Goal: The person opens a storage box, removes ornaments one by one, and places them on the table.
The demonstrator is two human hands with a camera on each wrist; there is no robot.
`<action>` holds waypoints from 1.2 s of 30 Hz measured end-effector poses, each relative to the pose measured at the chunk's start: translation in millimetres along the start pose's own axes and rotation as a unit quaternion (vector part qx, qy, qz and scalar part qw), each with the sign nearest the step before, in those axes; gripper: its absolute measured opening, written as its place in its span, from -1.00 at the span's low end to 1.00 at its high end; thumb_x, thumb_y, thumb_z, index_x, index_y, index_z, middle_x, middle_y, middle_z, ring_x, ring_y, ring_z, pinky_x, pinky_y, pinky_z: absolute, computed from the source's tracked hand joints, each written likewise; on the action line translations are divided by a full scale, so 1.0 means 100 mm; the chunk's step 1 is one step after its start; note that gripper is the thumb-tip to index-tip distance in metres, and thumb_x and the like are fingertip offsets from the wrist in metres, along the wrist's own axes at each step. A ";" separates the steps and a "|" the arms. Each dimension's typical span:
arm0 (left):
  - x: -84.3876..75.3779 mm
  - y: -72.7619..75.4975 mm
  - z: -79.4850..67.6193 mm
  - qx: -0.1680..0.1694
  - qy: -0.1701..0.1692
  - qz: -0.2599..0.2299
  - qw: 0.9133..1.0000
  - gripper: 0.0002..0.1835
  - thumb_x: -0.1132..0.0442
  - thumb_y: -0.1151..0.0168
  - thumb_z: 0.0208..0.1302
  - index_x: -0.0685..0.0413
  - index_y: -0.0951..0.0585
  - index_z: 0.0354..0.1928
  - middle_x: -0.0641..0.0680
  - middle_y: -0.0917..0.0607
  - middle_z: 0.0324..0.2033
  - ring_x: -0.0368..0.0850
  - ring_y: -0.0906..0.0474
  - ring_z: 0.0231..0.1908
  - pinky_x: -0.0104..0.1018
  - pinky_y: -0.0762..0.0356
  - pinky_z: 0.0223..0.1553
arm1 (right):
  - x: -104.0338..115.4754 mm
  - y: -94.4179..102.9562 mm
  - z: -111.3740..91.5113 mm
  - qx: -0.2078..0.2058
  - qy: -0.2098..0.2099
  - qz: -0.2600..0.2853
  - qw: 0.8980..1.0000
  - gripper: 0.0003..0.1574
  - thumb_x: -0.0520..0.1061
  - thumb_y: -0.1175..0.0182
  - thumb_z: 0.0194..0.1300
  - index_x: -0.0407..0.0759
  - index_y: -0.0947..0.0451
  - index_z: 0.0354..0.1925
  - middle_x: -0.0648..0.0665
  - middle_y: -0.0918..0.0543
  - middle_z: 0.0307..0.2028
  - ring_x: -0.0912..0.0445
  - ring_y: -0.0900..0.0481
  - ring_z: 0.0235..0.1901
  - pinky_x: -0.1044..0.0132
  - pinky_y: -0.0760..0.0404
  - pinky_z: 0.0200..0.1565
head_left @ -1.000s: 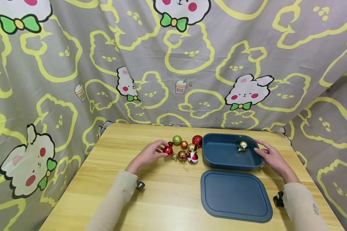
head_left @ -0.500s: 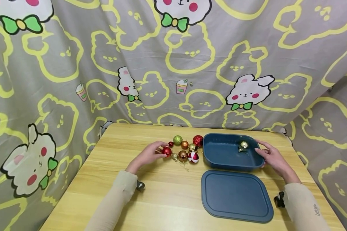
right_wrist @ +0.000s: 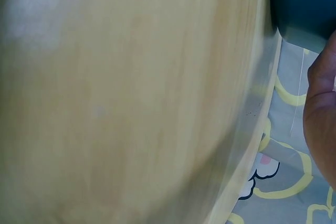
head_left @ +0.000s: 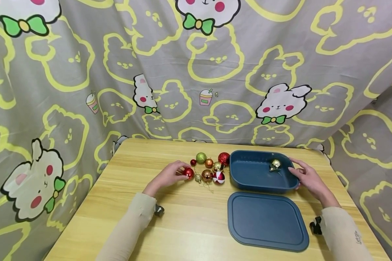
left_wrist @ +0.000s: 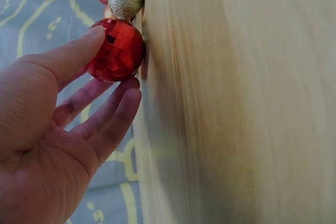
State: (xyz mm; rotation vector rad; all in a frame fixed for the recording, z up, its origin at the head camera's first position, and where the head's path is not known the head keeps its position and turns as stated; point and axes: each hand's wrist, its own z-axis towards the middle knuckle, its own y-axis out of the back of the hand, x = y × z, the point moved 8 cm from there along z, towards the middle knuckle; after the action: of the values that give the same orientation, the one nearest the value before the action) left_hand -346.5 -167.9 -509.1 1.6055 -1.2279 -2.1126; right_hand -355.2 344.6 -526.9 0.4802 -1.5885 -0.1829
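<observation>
My left hand holds a shiny red faceted Christmas bauble at the left end of a cluster of baubles. In the left wrist view the thumb lies on its near side, with the fingers curved below it. Right beside it sits a small gold glitter bauble. My right hand grips the right end of a dark blue rectangular box, thumb over the rim. Inside the box lies a gold bauble. Only part of that hand shows in the right wrist view.
Green, orange, brown and red-and-white baubles lie left of the box. A red glitter bauble sits against its left wall. The flat blue lid lies in front. A patterned curtain hangs behind the table.
My left hand and the red bauble have shifted slightly left and toward me, away from the small red bauble. The right hand stays on the box.
</observation>
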 end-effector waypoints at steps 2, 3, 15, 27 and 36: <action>0.00 0.00 0.01 0.000 -0.001 0.002 1.000 -0.55 0.27 -0.41 0.35 0.17 -0.60 0.24 0.21 -0.65 0.11 0.15 -0.69 0.07 -0.09 -0.70 0.12 | 0.00 0.00 0.00 -0.001 0.000 0.000 1.000 -0.13 0.13 -0.05 0.62 -0.16 0.00 0.64 -0.10 -0.55 -0.50 0.06 -0.58 -0.63 0.17 -0.69 -0.50; 0.00 -0.01 0.01 0.001 -0.001 0.003 1.000 -0.55 0.27 -0.41 0.35 0.17 -0.59 0.24 0.21 -0.65 0.11 0.15 -0.69 0.07 -0.09 -0.70 0.12 | 0.00 0.00 0.01 -0.001 0.001 -0.001 1.000 -0.13 0.13 -0.06 0.62 -0.16 0.00 0.64 -0.09 -0.55 -0.51 0.05 -0.58 -0.63 0.17 -0.69 -0.50; 0.08 0.02 0.00 0.003 0.019 -0.002 1.000 -0.46 0.25 -0.43 0.33 0.14 -0.55 0.32 0.16 -0.63 0.20 0.11 -0.67 0.10 -0.09 -0.68 0.16 | -0.02 0.01 0.02 -0.001 0.002 -0.002 1.000 -0.13 0.12 -0.05 0.62 -0.16 0.00 0.65 -0.10 -0.56 -0.49 0.05 -0.59 -0.63 0.17 -0.69 -0.50; 0.08 0.07 -0.03 -0.001 0.015 -0.005 1.000 -0.46 0.17 -0.43 0.35 0.13 -0.55 0.33 0.21 -0.62 0.23 0.14 -0.67 0.11 -0.03 -0.67 0.17 | -0.02 0.00 0.02 0.001 0.000 0.004 1.000 -0.13 0.13 -0.05 0.62 -0.17 -0.01 0.64 -0.12 -0.56 -0.49 0.07 -0.59 -0.63 0.18 -0.69 -0.50; 0.00 0.20 0.05 -0.046 0.016 0.007 0.999 -0.45 0.09 -0.41 0.36 -0.01 -0.55 0.36 0.12 -0.63 0.24 0.06 -0.60 0.18 0.04 -0.59 0.25 | 0.00 0.00 0.00 0.003 0.002 0.003 1.000 -0.12 0.12 -0.04 0.62 -0.19 0.02 0.64 -0.16 -0.60 -0.48 0.06 -0.60 -0.63 0.16 -0.70 -0.50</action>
State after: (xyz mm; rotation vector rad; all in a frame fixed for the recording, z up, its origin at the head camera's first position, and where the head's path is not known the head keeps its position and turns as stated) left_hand -356.8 -177.4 -494.3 1.5795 -1.1114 -2.0951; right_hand -355.6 344.1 -527.0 0.4792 -1.5861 -0.1722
